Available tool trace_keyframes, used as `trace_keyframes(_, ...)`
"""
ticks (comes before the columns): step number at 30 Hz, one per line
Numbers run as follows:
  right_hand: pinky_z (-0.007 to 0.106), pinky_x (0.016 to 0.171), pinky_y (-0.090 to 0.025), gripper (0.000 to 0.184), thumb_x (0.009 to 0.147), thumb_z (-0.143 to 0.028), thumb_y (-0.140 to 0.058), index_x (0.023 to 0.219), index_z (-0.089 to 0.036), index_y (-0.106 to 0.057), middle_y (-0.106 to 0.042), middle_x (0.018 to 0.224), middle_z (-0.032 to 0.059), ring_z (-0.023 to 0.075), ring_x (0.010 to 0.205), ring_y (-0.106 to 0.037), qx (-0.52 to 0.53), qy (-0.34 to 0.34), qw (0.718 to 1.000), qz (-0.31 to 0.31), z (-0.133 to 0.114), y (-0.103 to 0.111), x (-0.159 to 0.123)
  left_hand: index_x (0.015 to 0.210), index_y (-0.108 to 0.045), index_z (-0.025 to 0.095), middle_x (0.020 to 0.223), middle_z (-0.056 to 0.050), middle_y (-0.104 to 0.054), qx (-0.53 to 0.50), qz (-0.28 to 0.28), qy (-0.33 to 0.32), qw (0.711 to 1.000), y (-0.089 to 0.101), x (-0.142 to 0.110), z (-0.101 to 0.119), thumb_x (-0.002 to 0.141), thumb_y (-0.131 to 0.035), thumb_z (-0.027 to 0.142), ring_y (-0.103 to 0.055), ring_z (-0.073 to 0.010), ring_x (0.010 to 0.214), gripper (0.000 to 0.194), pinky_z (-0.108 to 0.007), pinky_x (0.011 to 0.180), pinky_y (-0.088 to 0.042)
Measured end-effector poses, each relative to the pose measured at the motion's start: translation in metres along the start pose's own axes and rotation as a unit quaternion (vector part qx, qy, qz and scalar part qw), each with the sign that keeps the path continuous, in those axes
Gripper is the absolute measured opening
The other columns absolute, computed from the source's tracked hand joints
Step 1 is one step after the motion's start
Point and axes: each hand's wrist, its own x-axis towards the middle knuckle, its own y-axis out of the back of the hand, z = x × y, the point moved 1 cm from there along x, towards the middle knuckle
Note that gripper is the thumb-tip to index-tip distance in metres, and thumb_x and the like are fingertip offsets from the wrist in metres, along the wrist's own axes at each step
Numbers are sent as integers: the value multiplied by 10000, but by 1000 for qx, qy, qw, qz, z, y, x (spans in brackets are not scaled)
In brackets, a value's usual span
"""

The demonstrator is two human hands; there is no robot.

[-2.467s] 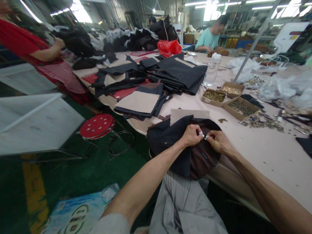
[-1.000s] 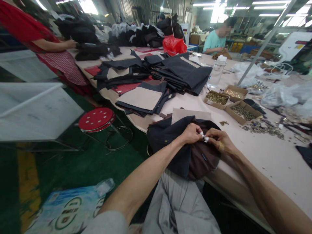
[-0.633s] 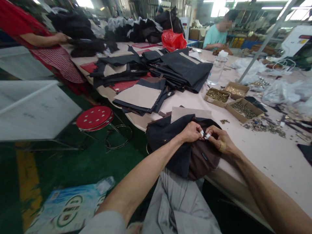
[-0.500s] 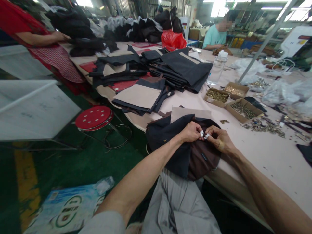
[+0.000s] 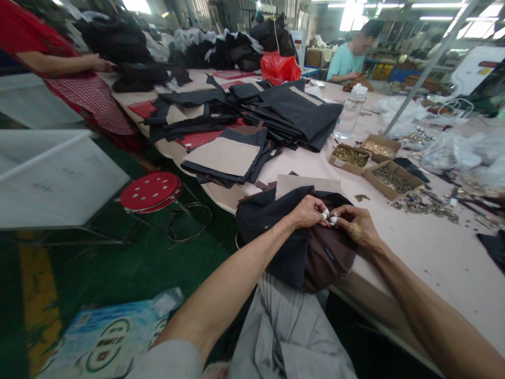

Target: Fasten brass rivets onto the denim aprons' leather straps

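A dark navy and brown fabric bag (image 5: 272, 216) lies over the table edge, partly above my lap. My left hand (image 5: 310, 211) is closed in a pinch at the bag's upper brown part. Close beside it, my right hand (image 5: 355, 222) pinches the same spot from the other side. Both thumbs carry white wrapping, and their tips nearly meet. Any small part between the fingertips is too small to make out. Behind the bag a beige panel (image 5: 307, 184) stands up. A few small brass-coloured pieces (image 5: 361, 198) lie on the table beyond my right hand.
Cardboard boxes of metal fittings (image 5: 392, 179) stand at the right, near loose fittings (image 5: 432, 208) and a clear bottle (image 5: 350, 113). Stacked dark fabric pieces (image 5: 292, 110) cover the table's middle. A red stool (image 5: 152, 189) is at left. Two co-workers are across and at left.
Both hands keep pinching at the same place on the bag, with only a slight shift of the fingers. The view has shifted a little.
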Motion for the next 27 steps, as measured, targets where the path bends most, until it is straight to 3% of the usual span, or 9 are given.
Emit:
trace_keyframes(6,310,598,-533,373,785,-523,-816,921,-190,-717,-730,778,50,183,626,-648,13,-11,1000,-5,2,1,2,816,-645,57,721,-109,-746,-17,6,6,1000,0,-2,5,701,-696,-41,-767,-201,697,159,-285,665,-641)
trace_keyframes(10,341,681,-560,413,786,-546,-812,996,-200,-732,-758,896,73,223,753,-693,3,8,1000,-17,1,-1,1,845,-623,81,677,-75,-726,5,34,7,999,-5,-1,4,702,-703,-16,-735,-184,605,191,-283,596,-617)
trace_keyframes(13,359,749,-554,361,847,-536,-758,1020,-220,-765,-761,978,82,246,848,-699,-72,54,996,-9,-3,-4,-2,825,-618,99,591,-19,-670,45,89,-2,995,-6,3,-1,671,-703,4,-642,-129,484,199,-213,498,-514)
trace_keyframes(18,346,689,-520,308,962,-445,-617,1141,-236,-756,-717,981,92,205,747,-639,-241,150,959,5,-4,-9,-10,759,-653,114,614,17,-641,105,177,-32,978,-1,8,-7,594,-757,91,-527,-71,509,197,-168,472,-355)
trace_keyframes(23,361,731,-521,333,1005,-385,-550,1264,-239,-700,-684,1111,122,218,810,-640,-323,186,928,-5,-3,-14,-13,723,-653,125,597,29,-612,127,227,-29,965,2,8,-6,570,-791,172,-482,-73,514,212,-184,477,-342)
trace_keyframes(27,343,719,-501,325,1022,-383,-536,1253,-229,-705,-668,1047,104,213,803,-632,-349,184,919,-5,-7,-15,-10,697,-661,129,581,25,-600,138,245,-19,959,1,9,-6,561,-789,191,-483,-82,512,196,-192,470,-339)
